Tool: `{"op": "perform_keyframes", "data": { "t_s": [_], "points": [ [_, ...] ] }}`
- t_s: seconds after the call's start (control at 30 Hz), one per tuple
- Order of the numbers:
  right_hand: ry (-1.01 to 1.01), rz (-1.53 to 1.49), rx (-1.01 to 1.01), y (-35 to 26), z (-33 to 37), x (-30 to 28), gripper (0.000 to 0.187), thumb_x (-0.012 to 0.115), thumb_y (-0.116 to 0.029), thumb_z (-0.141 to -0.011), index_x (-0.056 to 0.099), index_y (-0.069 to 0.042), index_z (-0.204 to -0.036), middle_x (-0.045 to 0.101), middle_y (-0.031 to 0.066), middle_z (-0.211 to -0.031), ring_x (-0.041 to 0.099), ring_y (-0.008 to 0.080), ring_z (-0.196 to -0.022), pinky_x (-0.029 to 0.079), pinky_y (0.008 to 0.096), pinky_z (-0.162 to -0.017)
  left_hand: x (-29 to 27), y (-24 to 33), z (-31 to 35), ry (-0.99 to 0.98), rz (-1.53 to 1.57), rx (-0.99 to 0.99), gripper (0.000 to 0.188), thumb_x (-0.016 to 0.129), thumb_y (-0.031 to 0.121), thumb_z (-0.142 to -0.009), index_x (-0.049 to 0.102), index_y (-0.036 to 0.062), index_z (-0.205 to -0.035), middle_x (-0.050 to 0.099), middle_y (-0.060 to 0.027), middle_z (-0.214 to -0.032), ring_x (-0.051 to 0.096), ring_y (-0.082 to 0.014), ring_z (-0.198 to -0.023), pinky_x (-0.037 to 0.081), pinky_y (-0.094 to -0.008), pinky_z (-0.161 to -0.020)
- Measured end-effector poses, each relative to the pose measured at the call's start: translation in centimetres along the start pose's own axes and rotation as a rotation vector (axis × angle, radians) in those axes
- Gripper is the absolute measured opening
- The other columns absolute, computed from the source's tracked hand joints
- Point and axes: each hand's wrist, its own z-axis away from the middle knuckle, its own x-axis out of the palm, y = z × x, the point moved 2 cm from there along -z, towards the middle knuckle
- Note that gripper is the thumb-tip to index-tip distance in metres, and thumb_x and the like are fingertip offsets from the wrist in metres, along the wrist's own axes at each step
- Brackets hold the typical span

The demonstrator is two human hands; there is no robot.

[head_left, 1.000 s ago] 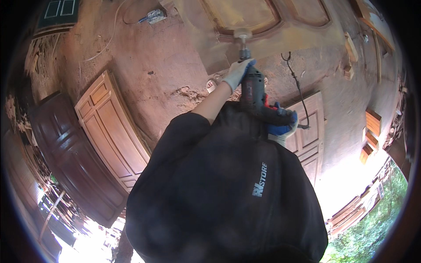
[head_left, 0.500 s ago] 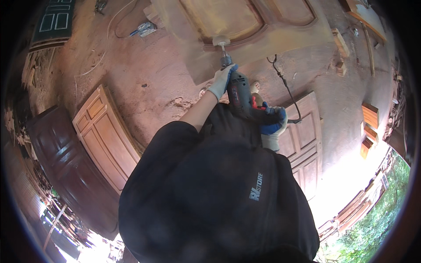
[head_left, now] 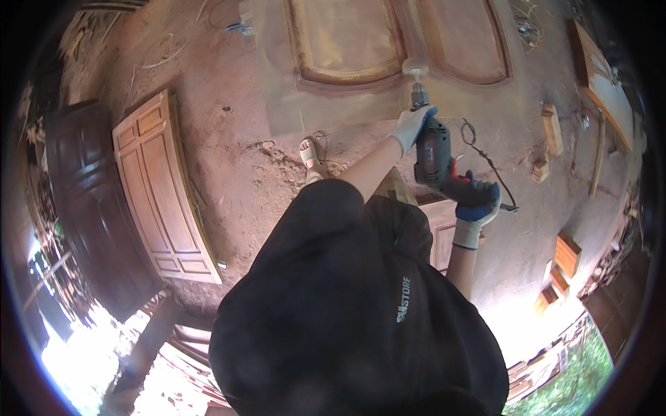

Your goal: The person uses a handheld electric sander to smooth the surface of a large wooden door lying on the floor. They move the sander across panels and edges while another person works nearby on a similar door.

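A dark power drill (head_left: 436,154) is held in both of my gloved hands. My left hand (head_left: 415,125) wraps round its front end, just behind the chuck. Around the rear handle, by the red trigger, my right hand (head_left: 479,204) is closed. A pale round sanding or buffing head (head_left: 415,67) sits on the drill's shaft; it looks blurred. It meets the panelled wooden door (head_left: 305,114) in front of me, near the lower corner between two arched panels. Whether it presses on the surface I cannot tell. A dark cord (head_left: 496,170) trails beside the right hand.
To the left, a light wooden door (head_left: 163,187) and a dark brown door (head_left: 94,201) lean side by side. Wood blocks (head_left: 552,130) lie on the dirt floor at right, with orange-brown pieces (head_left: 567,255) nearer. My sandaled foot (head_left: 308,152) stands below the door.
Both hands and the drill have shifted right along the door, from the left panel's lower edge to between the panels. The view has shifted too, and my foot now shows more.
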Motion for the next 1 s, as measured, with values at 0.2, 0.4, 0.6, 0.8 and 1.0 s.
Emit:
{"op": "perform_keyframes", "data": {
  "t_s": [0.2,0.4,0.6,0.8,1.0],
  "points": [
    [0.007,-0.092,0.073,4.0,-0.7,1.1,0.028,0.05,-0.03,-0.091,0.057,-0.008,-0.075,0.051,0.0062,-0.066,0.052,0.0226,-0.066,0.035,0.0552,-0.104,-2.8,1.2,0.6,0.076,0.102,0.027,0.039,0.074,0.035,-0.078,0.066,0.003,-0.099,0.066,-0.0052,-0.081,0.062,-0.016,-0.07,0.05,-0.0301,-0.065],
    [-0.098,-0.153,0.207,7.1,0.7,-0.2,0.027,0.05,-0.028,-0.092,0.056,-0.009,-0.074,0.052,0.0062,-0.066,0.052,0.0225,-0.065,0.036,0.0538,-0.102,-7.5,-0.5,2.2,0.118,0.197,0.106,0.036,0.073,0.031,-0.081,0.066,0.0027,-0.103,0.065,-0.0043,-0.082,0.062,-0.0144,-0.067,0.051,-0.0297,-0.062],
    [-0.078,-0.167,0.157,5.8,-1.3,-1.6,0.026,0.051,-0.029,-0.092,0.054,-0.009,-0.075,0.051,0.0058,-0.068,0.051,0.0212,-0.066,0.036,0.0529,-0.102,-5.2,-1.9,0.1,0.212,0.059,0.119,0.038,0.074,0.033,-0.079,0.068,0.0039,-0.102,0.065,-0.0045,-0.082,0.063,-0.0148,-0.071,0.051,-0.0306,-0.065],
    [-0.047,-0.221,0.152,5.9,-1.0,-1.1,0.025,0.052,-0.028,-0.091,0.055,-0.01,-0.075,0.052,0.0049,-0.067,0.052,0.0211,-0.064,0.038,0.0542,-0.1,-5.7,-2.3,-0.3,0.271,0.001,0.144,0.046,0.074,0.043,-0.073,0.073,0.0054,-0.098,0.07,-0.0088,-0.086,0.066,-0.0183,-0.078,0.051,-0.0323,-0.072],
    [-0.149,-0.046,0.261,7.8,1.3,2.2,0.023,0.052,-0.026,-0.091,0.055,-0.011,-0.074,0.051,0.0051,-0.065,0.051,0.022,-0.065,0.039,0.0535,-0.099,-10.8,-1.9,2.7,0.397,0.201,0.048,0.038,0.076,0.032,-0.076,0.069,0.0021,-0.099,0.066,-0.0052,-0.079,0.062,-0.0144,-0.062,0.051,-0.0304,-0.058]
  ]
}}
